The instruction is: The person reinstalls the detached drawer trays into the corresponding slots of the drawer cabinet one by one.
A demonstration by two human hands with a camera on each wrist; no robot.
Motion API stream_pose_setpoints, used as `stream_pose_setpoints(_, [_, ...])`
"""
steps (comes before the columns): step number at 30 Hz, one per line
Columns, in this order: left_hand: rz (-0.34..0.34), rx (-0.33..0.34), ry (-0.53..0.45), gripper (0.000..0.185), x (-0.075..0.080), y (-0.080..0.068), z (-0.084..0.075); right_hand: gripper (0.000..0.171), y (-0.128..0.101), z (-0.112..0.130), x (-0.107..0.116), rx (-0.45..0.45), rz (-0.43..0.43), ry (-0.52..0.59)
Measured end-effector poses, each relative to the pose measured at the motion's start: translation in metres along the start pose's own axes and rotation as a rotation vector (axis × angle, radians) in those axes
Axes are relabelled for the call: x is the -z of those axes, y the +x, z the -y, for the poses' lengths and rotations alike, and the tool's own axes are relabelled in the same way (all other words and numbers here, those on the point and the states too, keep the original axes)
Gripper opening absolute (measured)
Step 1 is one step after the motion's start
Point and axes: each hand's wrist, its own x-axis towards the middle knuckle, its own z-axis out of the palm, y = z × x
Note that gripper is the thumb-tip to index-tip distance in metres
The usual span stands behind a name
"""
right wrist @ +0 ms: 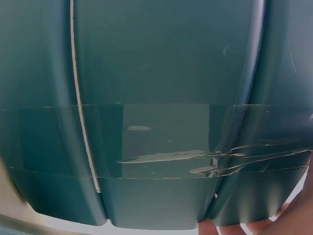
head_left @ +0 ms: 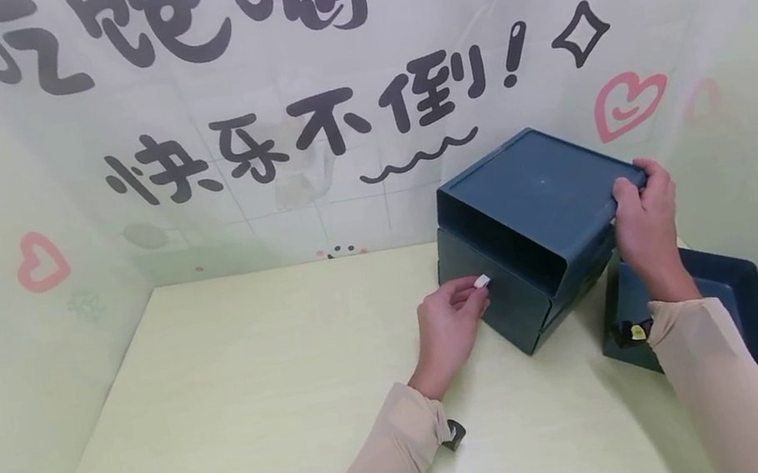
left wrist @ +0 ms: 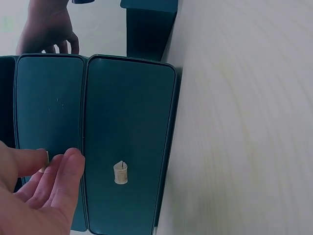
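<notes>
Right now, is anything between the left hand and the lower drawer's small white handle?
Nothing visible. The left hand is at the drawer front of the dark blue drawer unit, its fingertips on the white handle. The right hand grips the unit's top rear edge.

Wall backdrop [head_left: 356,105] behind the blue drawer unit [head_left: 535,217]: large black handwritten Chinese. Upper line, cropped at the top edge, reads roughly "吃饱喵饱,". Line below it, up-left of the drawer unit: "快乐不倒!". No legible print on the drawer unit itself.
</notes>
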Motion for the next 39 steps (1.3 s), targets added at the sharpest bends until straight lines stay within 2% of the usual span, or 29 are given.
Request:
stream_pose_setpoints(5, [-0.003,-0.016,0.005,0.021,-0.003,0.0,0.0,0.061,-0.001,0.0,0.002,-0.014,0.003,-0.005])
stream_pose_setpoints(12, [0.001,0.001,0.021,0.021,-0.005,0.0,-0.001,0.061,-0.003,0.0,0.003,-0.004,-0.024,-0.011])
stream_pose_setpoints(28, [0.007,-0.016,0.021,0.021,0.003,-0.001,0.004,0.061,-0.003,0.002,-0.003,0.011,-0.02,-0.006])
stream_pose_setpoints(32, [-0.012,-0.02,0.029,0.021,0.006,-0.001,0.006,0.062,-0.003,0.003,-0.003,0.004,-0.005,-0.015])
stream_pose_setpoints(39, [-0.086,-0.025,0.069,0.023,0.015,0.001,0.005,0.063,-0.004,0.006,0.002,-0.018,0.046,-0.023])
